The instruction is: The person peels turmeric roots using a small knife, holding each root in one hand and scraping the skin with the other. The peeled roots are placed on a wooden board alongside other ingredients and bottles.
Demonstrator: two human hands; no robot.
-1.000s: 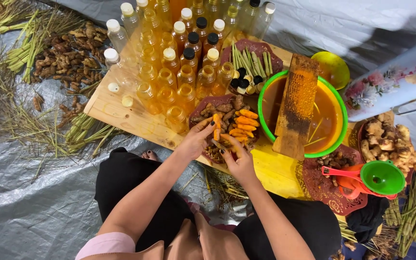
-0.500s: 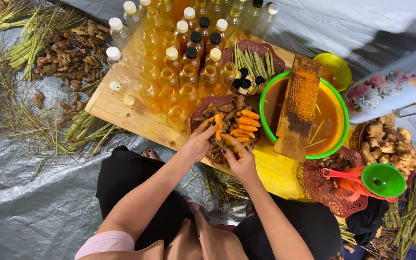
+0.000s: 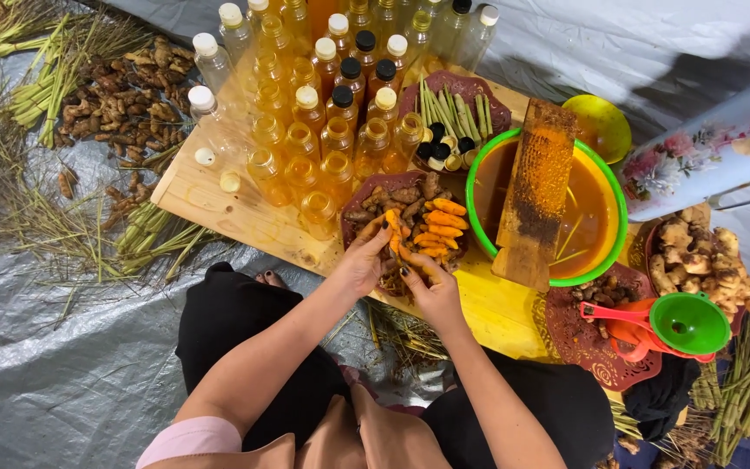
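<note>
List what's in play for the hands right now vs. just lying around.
In hand:
left hand
right hand
orange turmeric pieces
dark red plate

Lying about:
bottles
green basin
wooden grater
green funnel
ginger

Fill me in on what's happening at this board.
A person sits at a pale wooden board, both hands over a dark red patterned plate of brown roots and peeled orange turmeric pieces. The left hand and right hand together hold one orange piece at the plate's near edge. Beside it, a wooden grater lies across a green-rimmed bowl of orange liquid. Small plastic bottles of amber liquid crowd the board behind.
</note>
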